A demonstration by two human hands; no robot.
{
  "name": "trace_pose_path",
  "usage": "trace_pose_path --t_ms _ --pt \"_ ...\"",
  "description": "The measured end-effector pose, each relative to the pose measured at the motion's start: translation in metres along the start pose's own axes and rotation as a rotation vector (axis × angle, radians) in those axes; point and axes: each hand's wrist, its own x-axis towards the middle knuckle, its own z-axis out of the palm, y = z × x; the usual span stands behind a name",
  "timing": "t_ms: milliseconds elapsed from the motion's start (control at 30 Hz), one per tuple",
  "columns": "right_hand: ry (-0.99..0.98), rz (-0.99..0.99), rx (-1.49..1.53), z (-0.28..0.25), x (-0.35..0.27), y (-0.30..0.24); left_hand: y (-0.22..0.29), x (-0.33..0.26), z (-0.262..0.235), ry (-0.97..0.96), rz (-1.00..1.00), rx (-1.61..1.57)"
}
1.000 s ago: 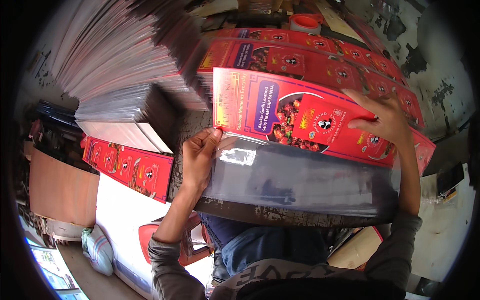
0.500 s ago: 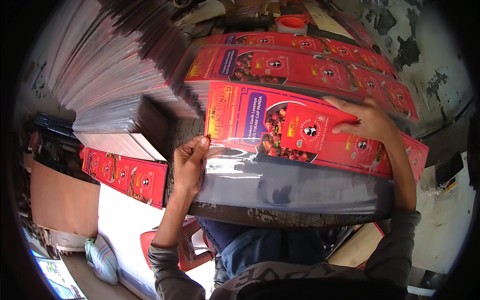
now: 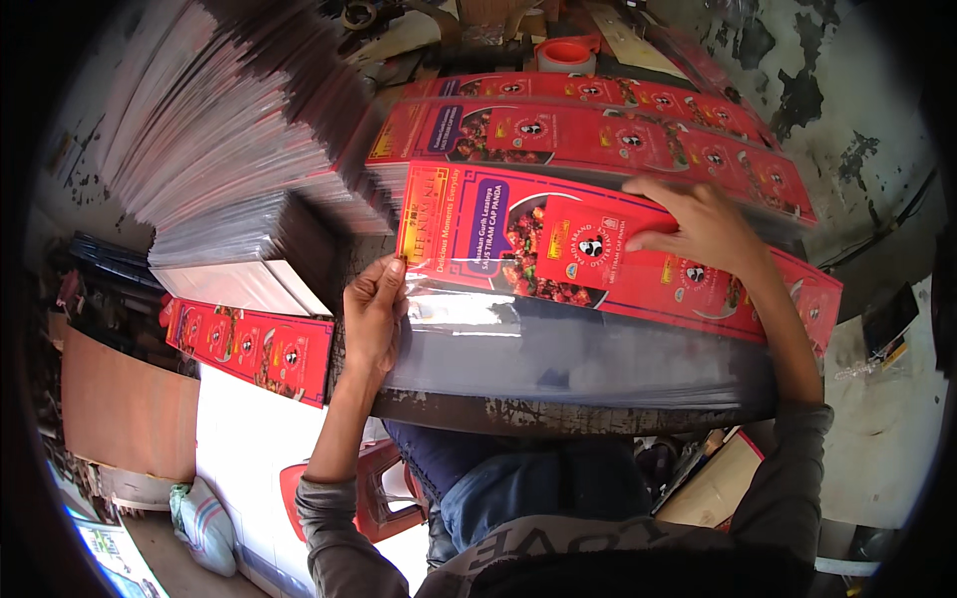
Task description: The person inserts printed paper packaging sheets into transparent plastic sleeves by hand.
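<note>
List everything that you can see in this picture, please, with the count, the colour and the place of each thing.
Front red card: one on top, red, over the plastic sheets
Plastic sheets: uncountable, clear greyish, near table edge
Back red cards: two rows, red, beyond the front card
Side red card: one visible, red, lower left of the piled sheets
Piled sheets: uncountable, whitish and red, upper left
Tape roll: one, red and whitish, top centre
Table: one, dark and worn, centre
Board: one, brown, far left
Sack: one, whitish with stripes, lower left
Stool: one, red, below table
Back clutter: uncountable, mixed, top
Left hand: one, bare, pinching the front card's left corner
Right hand: one, bare, spread at the front card's upper edge
</note>
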Motion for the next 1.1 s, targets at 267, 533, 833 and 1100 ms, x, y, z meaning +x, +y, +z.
trace_pose_path --t_ms 267,533,833,1100 --pt "0.075 0.247 0.103 0.006 0.019 -0.043 0.012 -0.011 0.027 -0.075 -0.110 0.129" --pt "0.095 0.071 0.274 0.004 0.014 -0.031 0.009 -0.006 0.020 -0.097 -0.146 0.141" --pt "0.169 -0.175 0.216 0.020 0.015 -0.029 0.011 -0.010 0.018 -0.079 -0.170 0.074" --pt "-0.038 -0.242 0.225 0.029 0.010 -0.049 0.009 -0.007 0.017 0.015 -0.034 0.208"
